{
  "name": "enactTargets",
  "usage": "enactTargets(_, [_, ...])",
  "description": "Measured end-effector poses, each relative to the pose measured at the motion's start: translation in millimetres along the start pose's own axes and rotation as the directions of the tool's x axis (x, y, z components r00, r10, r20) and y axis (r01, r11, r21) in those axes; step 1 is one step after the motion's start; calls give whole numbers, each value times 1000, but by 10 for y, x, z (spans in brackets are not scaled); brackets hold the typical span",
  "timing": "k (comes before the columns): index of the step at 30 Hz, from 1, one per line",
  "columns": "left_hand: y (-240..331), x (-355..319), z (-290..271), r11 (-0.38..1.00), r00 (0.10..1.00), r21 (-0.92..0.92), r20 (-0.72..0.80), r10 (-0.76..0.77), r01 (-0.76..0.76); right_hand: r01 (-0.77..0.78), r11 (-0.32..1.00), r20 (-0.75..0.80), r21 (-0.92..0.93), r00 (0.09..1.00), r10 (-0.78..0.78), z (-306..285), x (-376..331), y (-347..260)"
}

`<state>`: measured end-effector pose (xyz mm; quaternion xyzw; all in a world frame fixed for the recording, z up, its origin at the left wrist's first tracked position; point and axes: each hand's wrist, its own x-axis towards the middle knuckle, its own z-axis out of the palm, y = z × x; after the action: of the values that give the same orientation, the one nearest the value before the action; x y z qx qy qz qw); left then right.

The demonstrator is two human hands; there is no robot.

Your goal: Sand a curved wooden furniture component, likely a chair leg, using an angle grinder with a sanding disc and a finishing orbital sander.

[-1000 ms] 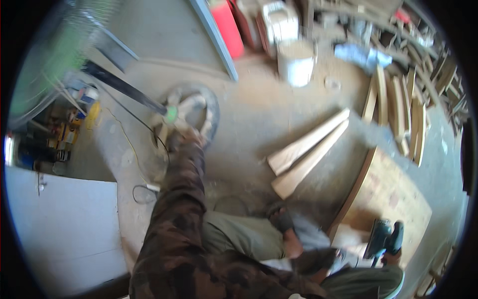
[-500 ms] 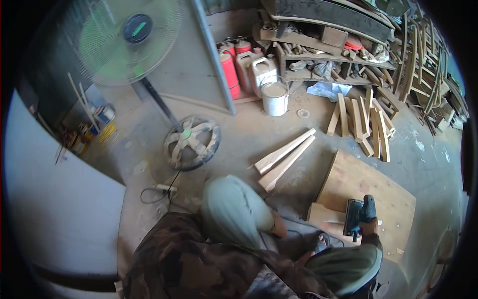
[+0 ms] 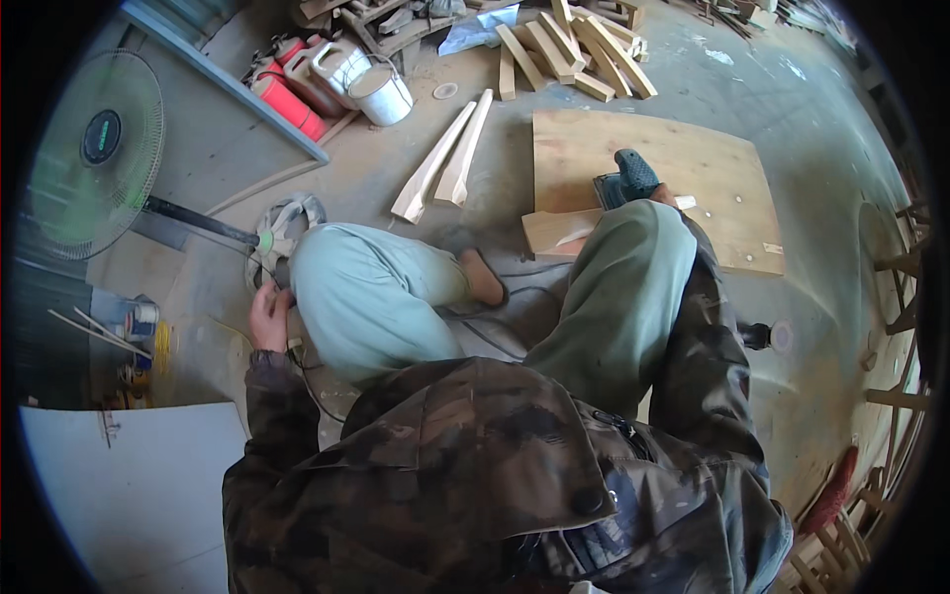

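"Power tool: where was it found?"

"On the left half of the board, toward the near edge, by a pale wooden piece that lay at the near-left corner and slightly overhung the left edge. Contact between tool and piece could not be confirmed."

"Grip?"

"Right hand grasped the tool's near end; the right knee hid most of the fingers. Left hand, fingers bent, was near the base of a pedestal fan. Whether it clasped anything, I could not tell."

"Surface?"

"Tan, flat, darker spots noted; laid low over a grey, pale-stained floor. Cut timber was heaped beyond the far edge. Two tapered wooden legs lay on the floor, off the left edge."

"Room?"

"White bucket and red containers stood past the legs. A white panel occupied the near left. Dark cable crossed the floor between the knees."
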<state>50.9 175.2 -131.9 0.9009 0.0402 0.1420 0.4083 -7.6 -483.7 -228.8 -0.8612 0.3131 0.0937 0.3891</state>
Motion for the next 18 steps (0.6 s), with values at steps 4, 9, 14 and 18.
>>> enactTargets(4, [738,301,385,969,967,15,73,245,-247,-18,1000,-10,-16,1000,18,8,-35,-54])
enactTargets(9, [1625,304,591,664,750,366,180,637,-652,49,998,-72,-31,996,-51,-55,240,-195])
enactTargets(14, [1892,461,940,495,655,463,302,692,-736,84,996,-106,-40,991,-88,-362,302,406])
enactTargets(18, [2471,410,2051,662,587,-178,336,736,-728,-72,997,-47,40,996,74,-439,616,368])
